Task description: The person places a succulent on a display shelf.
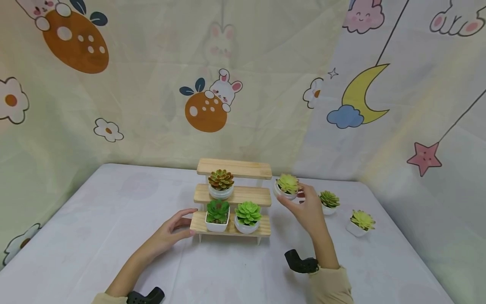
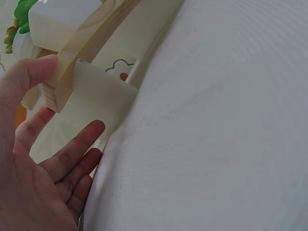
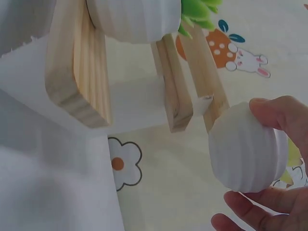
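A three-tier wooden stand (image 1: 243, 168) with white supports stands on the table. My left hand (image 1: 168, 233) pinches the left end of its lowest shelf (image 2: 65, 82) between thumb and index finger; the other fingers are held off it. In my right hand (image 1: 306, 210) is a yellow-green potted succulent (image 1: 287, 184), its white ribbed pot (image 3: 248, 149) between thumb and fingers. This pot is in the air, just right of the upper tiers. A reddish-brown succulent (image 1: 221, 182) occupies the middle shelf. On the lowest shelf sit a dark green succulent (image 1: 217, 212) and a bright green one (image 1: 247, 214).
Right of my right hand, two more potted succulents are on the white-covered table (image 1: 125, 202): one upright-leafed (image 1: 329, 200), another tilted nearer the edge (image 1: 360, 223). A printed cloth (image 1: 152, 84) hangs behind the table and along its sides.
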{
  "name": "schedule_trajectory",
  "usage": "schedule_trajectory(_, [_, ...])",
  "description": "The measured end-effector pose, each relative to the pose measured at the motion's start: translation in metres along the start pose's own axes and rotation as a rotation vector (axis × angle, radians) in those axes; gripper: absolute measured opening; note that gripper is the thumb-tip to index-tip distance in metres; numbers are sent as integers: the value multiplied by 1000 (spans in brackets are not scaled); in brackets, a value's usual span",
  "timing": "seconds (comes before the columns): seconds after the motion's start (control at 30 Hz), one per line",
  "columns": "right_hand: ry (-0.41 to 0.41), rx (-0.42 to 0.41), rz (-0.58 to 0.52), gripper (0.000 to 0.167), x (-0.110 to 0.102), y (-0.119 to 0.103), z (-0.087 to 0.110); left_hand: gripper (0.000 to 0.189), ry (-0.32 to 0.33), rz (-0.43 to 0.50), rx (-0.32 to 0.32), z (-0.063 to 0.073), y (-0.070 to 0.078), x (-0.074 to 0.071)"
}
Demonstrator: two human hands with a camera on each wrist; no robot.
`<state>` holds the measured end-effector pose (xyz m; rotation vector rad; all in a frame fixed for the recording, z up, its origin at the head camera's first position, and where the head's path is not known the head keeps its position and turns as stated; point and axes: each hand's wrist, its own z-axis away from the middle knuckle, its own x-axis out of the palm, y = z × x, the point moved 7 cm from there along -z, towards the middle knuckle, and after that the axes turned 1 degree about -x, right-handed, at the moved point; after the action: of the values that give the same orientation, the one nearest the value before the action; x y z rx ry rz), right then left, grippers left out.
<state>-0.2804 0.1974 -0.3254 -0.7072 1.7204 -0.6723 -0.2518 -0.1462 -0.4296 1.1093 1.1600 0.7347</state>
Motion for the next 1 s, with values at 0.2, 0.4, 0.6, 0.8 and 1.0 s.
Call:
schedule_trajectory(0.2, [-15,-26,-37,69,11,-8,3,58,0,8,-13,0,-3,0])
schedule_trajectory(0.4, [-17,-64,-79,68,26,-15,6,58,0,12,-4,0,-2,0])
schedule_trajectory(0.6, [-26,-84,-115,65,38,-15,5,59,1,-3,6,1,0,1])
schedule_trajectory(0.8, [-32,-66,-153,61,43,-15,5,59,4,-1,-5,0,-1,1])
schedule_trajectory(1.0, [-48,-39,-174,65,45,-15,4,58,8,7,-26,-1,-5,0])
